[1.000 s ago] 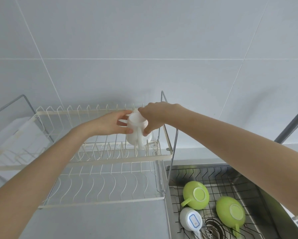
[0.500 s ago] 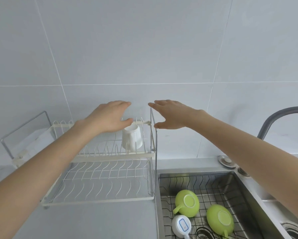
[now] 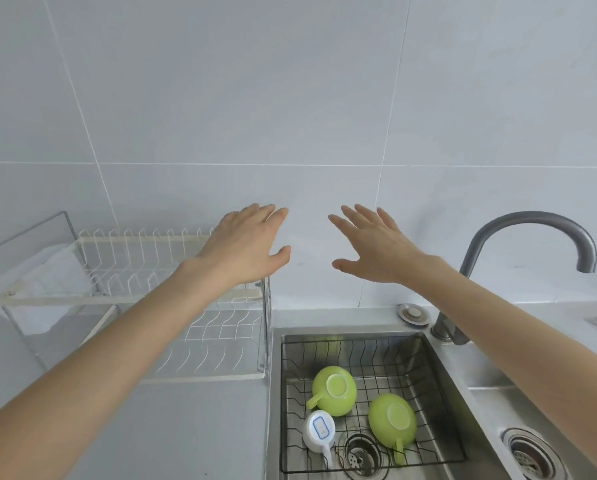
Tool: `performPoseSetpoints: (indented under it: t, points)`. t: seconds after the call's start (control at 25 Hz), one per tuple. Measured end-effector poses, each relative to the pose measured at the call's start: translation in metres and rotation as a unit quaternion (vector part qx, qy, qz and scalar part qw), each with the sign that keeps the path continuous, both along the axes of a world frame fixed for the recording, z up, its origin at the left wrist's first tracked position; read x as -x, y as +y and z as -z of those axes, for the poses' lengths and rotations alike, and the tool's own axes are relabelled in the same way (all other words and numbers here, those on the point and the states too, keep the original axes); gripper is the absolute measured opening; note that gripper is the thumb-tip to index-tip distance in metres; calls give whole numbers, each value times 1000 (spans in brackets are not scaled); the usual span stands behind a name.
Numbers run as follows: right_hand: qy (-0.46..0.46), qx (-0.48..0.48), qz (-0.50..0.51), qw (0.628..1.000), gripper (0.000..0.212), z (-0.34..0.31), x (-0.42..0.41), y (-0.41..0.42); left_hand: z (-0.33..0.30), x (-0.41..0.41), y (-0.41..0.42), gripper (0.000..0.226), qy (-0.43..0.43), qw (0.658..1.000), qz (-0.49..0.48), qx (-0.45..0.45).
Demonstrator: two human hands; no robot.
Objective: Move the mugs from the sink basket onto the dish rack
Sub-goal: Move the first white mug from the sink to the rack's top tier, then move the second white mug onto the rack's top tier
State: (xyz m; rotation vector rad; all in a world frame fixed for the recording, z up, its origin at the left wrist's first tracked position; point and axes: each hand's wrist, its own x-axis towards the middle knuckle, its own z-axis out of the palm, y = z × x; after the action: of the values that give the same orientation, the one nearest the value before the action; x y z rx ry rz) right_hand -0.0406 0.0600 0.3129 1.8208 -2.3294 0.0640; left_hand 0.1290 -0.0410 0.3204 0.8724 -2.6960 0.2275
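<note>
while both hands hover spread and empty at mid-frame, left hand (image 3: 247,245) over the dish rack (image 3: 144,271), right hand (image 3: 373,249) beside it, three upturned mugs wait in the sink basket (image 3: 428,382) at lower right: two green mugs (image 3: 335,389) (image 3: 392,420), one white mug (image 3: 319,431). likely hard, breakable and slick; best lifted by body or handle.

text: none legible | white mug (image 3: 319,432) base: blue-bordered label, print too small to read

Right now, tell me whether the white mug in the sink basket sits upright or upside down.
Upside down: the white mug shows its labelled base facing up in the sink basket.
</note>
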Motion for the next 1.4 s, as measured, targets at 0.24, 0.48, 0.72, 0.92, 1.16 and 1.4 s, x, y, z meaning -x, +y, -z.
performPoseSetpoints:
  t: [0.24, 0.48, 0.72, 0.92, 1.16, 1.4]
  points:
    - [-22, -3, 10, 1000, 72, 26, 23, 22, 20, 29, 25, 62, 5, 1000, -4, -30]
    - [-81, 4, 18, 997, 72, 66, 33, 33, 64, 45, 42, 61, 15, 995, 4, -94]
    - [-163, -31, 33, 986, 70, 123, 40, 39, 118, 54, 47, 60, 8, 980, 0, -199]
    - [-234, -79, 55, 967, 69, 179, 42, 35, 170, 59, 40, 60, 7, 953, -21, -302]
    - [-317, -144, 81, 934, 69, 238, 44, 19, 233, 65, 29, 59, 11, 895, -63, -441]
    - [-403, -186, 105, 890, 66, 288, 43, 7, 288, 75, 28, 54, 40, 795, -140, -589]
